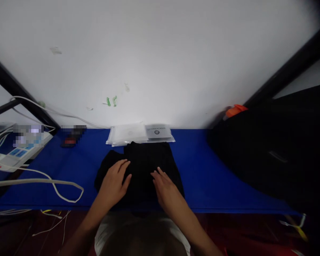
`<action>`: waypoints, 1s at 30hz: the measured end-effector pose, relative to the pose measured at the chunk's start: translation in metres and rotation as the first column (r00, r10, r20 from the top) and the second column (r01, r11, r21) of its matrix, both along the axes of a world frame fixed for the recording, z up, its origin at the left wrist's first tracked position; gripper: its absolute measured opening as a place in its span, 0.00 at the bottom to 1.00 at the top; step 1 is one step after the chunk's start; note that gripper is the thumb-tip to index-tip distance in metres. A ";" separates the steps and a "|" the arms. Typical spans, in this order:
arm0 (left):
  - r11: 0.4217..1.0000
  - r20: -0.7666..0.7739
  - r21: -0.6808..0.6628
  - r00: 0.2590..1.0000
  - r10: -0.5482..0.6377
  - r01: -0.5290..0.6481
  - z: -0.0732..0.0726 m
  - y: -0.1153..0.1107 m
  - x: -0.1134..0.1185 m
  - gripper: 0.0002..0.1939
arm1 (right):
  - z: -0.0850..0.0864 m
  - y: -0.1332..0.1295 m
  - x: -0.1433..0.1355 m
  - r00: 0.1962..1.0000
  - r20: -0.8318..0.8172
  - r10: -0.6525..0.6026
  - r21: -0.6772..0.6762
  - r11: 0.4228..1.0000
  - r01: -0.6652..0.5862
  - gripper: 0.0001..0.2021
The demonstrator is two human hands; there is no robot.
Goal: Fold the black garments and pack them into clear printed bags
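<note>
A piece of black cloth point(141, 167), probably a garment, lies partly folded on the blue surface point(197, 167) in front of me. My left hand point(114, 181) rests on its left part, fingers stretched out and the thumb apart. On its right part lies my right hand point(166, 188), palm down with the fingers extended. Neither hand grips the cloth. Just behind it, against the wall, are flat plastic zip pouches point(128, 133), one of them grey with printed lettering point(160, 133).
A white power strip point(24, 153) with cables point(56, 183) is at the left. A dark item with a red part point(69, 142) lies near the wall. At right a large black bag or cloth point(269, 153) covers the surface, with something orange point(236, 110) behind it.
</note>
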State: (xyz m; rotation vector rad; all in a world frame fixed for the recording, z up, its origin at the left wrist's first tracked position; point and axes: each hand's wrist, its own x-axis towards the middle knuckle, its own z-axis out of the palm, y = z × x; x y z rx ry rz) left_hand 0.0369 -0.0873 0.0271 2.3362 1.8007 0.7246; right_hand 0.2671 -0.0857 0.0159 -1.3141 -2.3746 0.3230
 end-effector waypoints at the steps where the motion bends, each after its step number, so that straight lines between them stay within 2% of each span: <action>1: 0.999 -0.013 -0.023 0.999 -0.032 0.031 -0.002 0.001 0.006 0.21 | -0.009 0.002 -0.006 1.000 0.024 -0.011 -0.044 0.999 0.012 0.23; 4: 0.996 -0.099 -0.085 0.995 0.006 -0.014 -0.012 0.001 0.011 0.23 | -0.033 0.003 -0.011 0.991 0.104 -0.085 -0.105 0.990 0.096 0.27; 7: 0.985 -0.181 -0.104 0.977 0.115 -0.136 -0.022 -0.002 0.006 0.27 | -0.048 -0.004 -0.003 0.980 0.121 -0.155 -0.026 0.987 0.159 0.25; 9: 0.978 -0.209 -0.119 0.967 0.142 -0.170 -0.027 -0.005 0.006 0.31 | -0.051 -0.010 0.006 0.976 0.123 -0.179 0.048 0.983 0.175 0.28; 12: 0.979 -0.225 -0.132 0.966 0.125 -0.157 -0.030 -0.005 0.015 0.34 | -0.051 -0.015 0.018 0.965 0.137 -0.226 0.119 0.970 0.210 0.31; 16: 0.987 -0.225 -0.119 0.971 0.077 -0.106 -0.032 0.001 0.032 0.35 | -0.052 -0.015 0.028 0.952 0.147 -0.267 0.141 0.959 0.247 0.32; 19: 0.990 -0.216 -0.105 0.974 0.074 -0.098 -0.032 0.005 0.037 0.35 | -0.052 -0.012 0.036 0.954 0.162 -0.254 0.136 0.963 0.233 0.32; 22: 0.990 -0.212 -0.104 0.975 0.071 -0.095 -0.034 0.006 0.036 0.35 | -0.041 -0.001 0.045 0.959 0.200 -0.200 0.117 0.977 0.180 0.30; 24: 0.990 -0.213 -0.109 0.975 0.066 -0.091 -0.034 0.007 0.035 0.35 | -0.023 0.016 0.049 0.969 0.216 -0.119 0.088 0.991 0.102 0.23; 27: 0.990 -0.214 -0.110 0.975 0.067 -0.092 -0.035 0.008 0.035 0.35 | 0.012 0.058 0.047 0.979 0.205 0.025 0.107 0.993 -0.048 0.16; 30: 0.990 -0.215 -0.110 0.974 0.068 -0.093 -0.035 0.009 0.035 0.34 | 0.037 0.112 0.033 0.963 0.267 0.030 0.152 0.986 -0.073 0.17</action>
